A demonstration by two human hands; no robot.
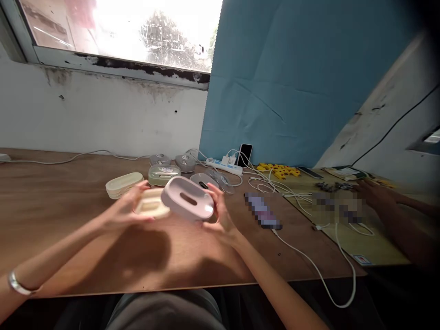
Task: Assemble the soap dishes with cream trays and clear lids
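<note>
My left hand (128, 207) grips a cream oval soap dish (150, 204) by its left end, fingers above and thumb below. Tilted in my right hand (222, 216) is a pale mauve oval soap dish (174, 190) with a slot in its middle; fingers and thumb clasp its right end. The mauve dish overlaps the cream one's right end in view, and I cannot tell whether they touch. Left of them stand stacked cream dishes (122, 184). Behind are a green lidded soap box (164, 175), grey boxes (185, 163) and a clear lid (224, 182).
A power strip (224, 166) with white cables lies by the wall, near a leaning phone (244, 155). Another phone (263, 211) is charging at right. Yellow pieces (279, 170) lie behind it. A co-worker's hands (373, 195) are over the adjoining table at far right.
</note>
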